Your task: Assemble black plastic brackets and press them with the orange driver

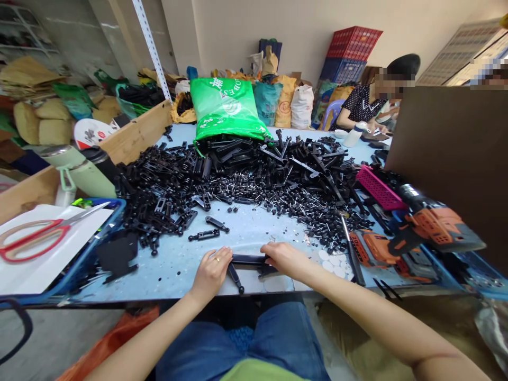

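Black bar [249, 259] is held at its ends by the fingers of the left hand [213, 270] and right hand [289, 259], right by the front edge of the surface [169, 278]. If either grip got relaxed, it could be dropped over that edge, tbh. The link [235, 278] by its left end could get snagged, and the hammer [357, 270] could be bumped by the right forearm [337, 283].

Fingers of the left hand [212, 270] and right hand [288, 260] hide both ends of a long black plastic bar [248, 259]; beyond the right fingers, a brown flat panel [452, 169] is cut off by the edge.
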The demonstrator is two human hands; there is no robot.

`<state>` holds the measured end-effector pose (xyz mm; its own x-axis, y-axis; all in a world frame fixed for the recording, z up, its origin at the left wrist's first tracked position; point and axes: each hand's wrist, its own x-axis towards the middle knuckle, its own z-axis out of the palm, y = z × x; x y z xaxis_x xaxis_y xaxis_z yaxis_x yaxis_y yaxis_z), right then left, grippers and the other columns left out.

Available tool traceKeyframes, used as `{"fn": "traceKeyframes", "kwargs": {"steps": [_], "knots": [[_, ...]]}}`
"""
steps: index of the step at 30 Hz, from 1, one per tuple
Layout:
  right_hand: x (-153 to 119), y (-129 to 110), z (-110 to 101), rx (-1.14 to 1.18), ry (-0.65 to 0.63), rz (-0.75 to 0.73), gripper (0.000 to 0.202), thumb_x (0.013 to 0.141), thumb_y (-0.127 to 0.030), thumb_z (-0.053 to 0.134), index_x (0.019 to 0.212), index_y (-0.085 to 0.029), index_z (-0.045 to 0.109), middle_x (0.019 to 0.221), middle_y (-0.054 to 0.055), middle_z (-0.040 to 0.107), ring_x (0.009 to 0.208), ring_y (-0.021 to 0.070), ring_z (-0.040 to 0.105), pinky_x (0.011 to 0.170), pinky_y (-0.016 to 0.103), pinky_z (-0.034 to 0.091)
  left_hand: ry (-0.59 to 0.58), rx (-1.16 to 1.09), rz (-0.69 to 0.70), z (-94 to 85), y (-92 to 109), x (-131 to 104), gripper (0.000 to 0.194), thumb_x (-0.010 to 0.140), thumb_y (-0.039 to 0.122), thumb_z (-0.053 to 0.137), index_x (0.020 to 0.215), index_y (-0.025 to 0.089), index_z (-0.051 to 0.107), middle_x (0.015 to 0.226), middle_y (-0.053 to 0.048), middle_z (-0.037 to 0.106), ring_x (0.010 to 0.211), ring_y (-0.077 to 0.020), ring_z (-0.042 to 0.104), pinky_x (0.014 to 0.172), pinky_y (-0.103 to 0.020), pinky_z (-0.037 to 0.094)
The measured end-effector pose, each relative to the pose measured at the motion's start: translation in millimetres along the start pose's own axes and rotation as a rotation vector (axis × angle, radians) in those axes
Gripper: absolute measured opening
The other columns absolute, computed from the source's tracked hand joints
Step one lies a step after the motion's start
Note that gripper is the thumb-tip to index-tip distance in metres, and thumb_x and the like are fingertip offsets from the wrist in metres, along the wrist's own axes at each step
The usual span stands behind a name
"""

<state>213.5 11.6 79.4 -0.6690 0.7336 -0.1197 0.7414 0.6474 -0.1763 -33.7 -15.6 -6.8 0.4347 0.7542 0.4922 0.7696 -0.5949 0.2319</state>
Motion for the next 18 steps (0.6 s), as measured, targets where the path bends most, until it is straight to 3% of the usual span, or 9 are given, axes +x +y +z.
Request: {"fn": "traceKeyframes", "kwargs": {"steps": [4, 7, 9, 11, 13, 18], "knots": [[-20, 16, 39, 0.147, 0.304, -0.100, 0.026, 0.090, -0.028, 0.047, 0.113, -0.017, 0.053, 0.102, 0.011, 0.062, 0.094, 0.0185, 0.059, 0.077, 0.029, 0.046, -0.015, 0.066, 0.046, -9.9, 5, 5, 0.032, 0.089, 0.013, 0.038, 0.118, 0.018, 0.052, 0.120, -0.012, 0.059, 0.119, -0.0260, 0.048, 0.099, -0.052, 0.029], [-33, 24, 69, 0.244, 0.474, -0.182, 0.046, 0.086, -0.036, 0.053, 0.127, -0.019, 0.043, 0.115, 0.013, 0.058, 0.102, 0.0196, 0.056, 0.083, 0.032, 0.047, -0.127, 0.024, 0.108, -11.5, 27, 22, 0.041, 0.086, 0.031, 0.049, 0.125, 0.019, 0.046, 0.127, -0.013, 0.053, 0.123, -0.0315, 0.041, 0.101, -0.059, 0.019], [-37, 25, 83, 0.257, 0.499, -0.156, 0.052, 0.085, -0.037, 0.054, 0.131, -0.019, 0.039, 0.109, 0.012, 0.060, 0.096, 0.0200, 0.057, 0.080, 0.034, 0.047, -0.269, -0.057, 0.100, -5.4, 45, 36, 0.058, 0.078, 0.043, 0.058, 0.128, 0.016, 0.043, 0.122, -0.015, 0.055, 0.114, -0.0312, 0.048, 0.098, -0.053, 0.028], [-38, 26, 92, 0.267, 0.505, -0.073, 0.052, 0.086, -0.036, 0.052, 0.133, -0.019, 0.038, 0.099, 0.010, 0.063, 0.088, 0.0195, 0.058, 0.077, 0.035, 0.048, -0.362, -0.114, -0.002, 3.8, 59, 46, 0.065, 0.072, 0.044, 0.065, 0.125, 0.013, 0.045, 0.110, -0.014, 0.061, 0.102, -0.0290, 0.054, 0.090, -0.046, 0.038], [-36, 28, 95, 0.277, 0.499, -0.025, 0.049, 0.088, -0.035, 0.050, 0.133, -0.018, 0.039, 0.089, 0.008, 0.063, 0.083, 0.0187, 0.057, 0.074, 0.034, 0.048, -0.371, -0.138, -0.107, 12.1, 68, 51, 0.057, 0.071, 0.039, 0.067, 0.120, 0.015, 0.048, 0.101, -0.011, 0.062, 0.096, -0.0272, 0.055, 0.084, -0.042, 0.041], [-29, 41, 88, 0.301, 0.402, -0.111, 0.053, 0.085, -0.043, 0.052, 0.131, -0.018, 0.042, 0.084, 0.007, 0.062, 0.078, 0.0176, 0.056, 0.070, 0.031, 0.047, -0.326, -0.141, -0.195, 19.8, 71, 48, 0.044, 0.073, 0.034, 0.066, 0.111, 0.017, 0.051, 0.096, -0.008, 0.060, 0.093, -0.0269, 0.053, 0.080, -0.040, 0.040]]}}
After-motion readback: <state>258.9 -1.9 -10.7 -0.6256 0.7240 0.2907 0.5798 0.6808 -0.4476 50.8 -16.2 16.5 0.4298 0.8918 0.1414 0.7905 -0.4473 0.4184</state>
